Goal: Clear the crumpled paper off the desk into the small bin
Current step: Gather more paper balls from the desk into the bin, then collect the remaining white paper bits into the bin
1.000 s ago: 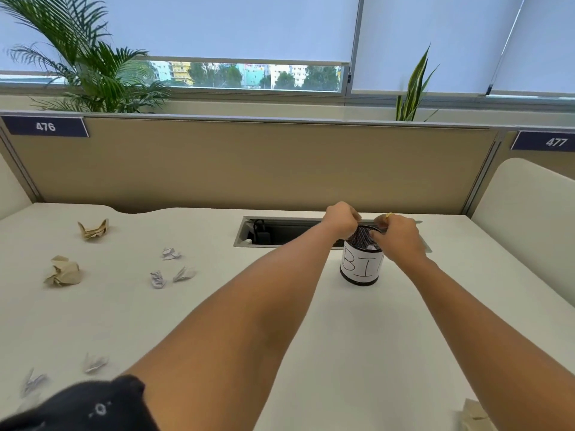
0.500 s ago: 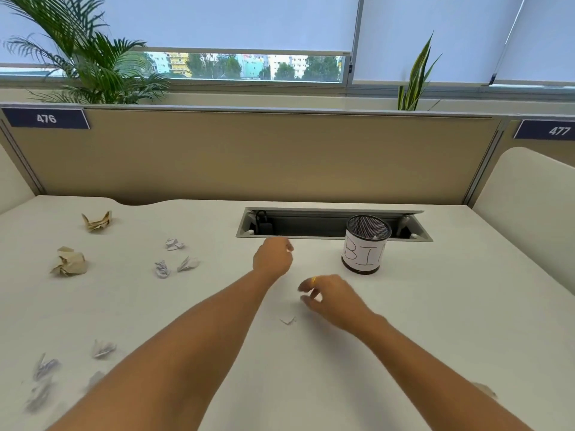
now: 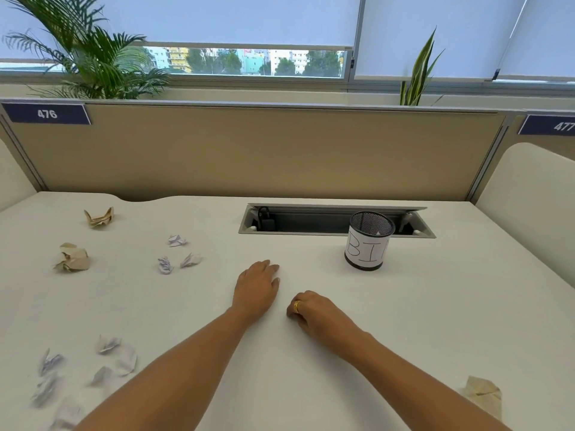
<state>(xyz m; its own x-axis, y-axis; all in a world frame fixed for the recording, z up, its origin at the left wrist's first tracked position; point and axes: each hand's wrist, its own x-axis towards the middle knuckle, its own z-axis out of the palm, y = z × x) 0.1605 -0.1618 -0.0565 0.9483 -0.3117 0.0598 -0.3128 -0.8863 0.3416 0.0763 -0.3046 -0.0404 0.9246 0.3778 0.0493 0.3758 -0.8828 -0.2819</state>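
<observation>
Crumpled paper is scattered over the left half of the white desk (image 3: 404,321), none of it in a hand. Three small white crumpled scraps (image 3: 179,255) sit left of centre, well apart from the bin. Two larger tan crumpled wads lie further left, one near the back edge (image 3: 99,216), one nearer (image 3: 72,258). A cluster of small white crumpled pieces (image 3: 107,357) lies at the near left, blurred toward the frame edge. One more tan crumpled wad (image 3: 483,396) sits at the near right beside the right forearm.

The small black mesh bin (image 3: 368,241), a round cup with a white label reading "BI", stands upright at right of centre, just in front of the grey recessed cable tray (image 3: 311,219). A bit of white shows inside it.

Left hand (image 3: 258,287) rests palm down on the desk, fingers loosely extended, holding nothing. Right hand (image 3: 314,309) is beside it, knuckles up, fingers curled under to the desk; cannot tell if anything is pinched beneath. A gold ring (image 3: 297,305) sits on one finger. Both hands are apart from the bin and all paper.

Behind: tan partition panel (image 3: 264,150) with labels 476 and 477, a palm plant (image 3: 93,57), a snake plant (image 3: 417,76), windows with blinds.
</observation>
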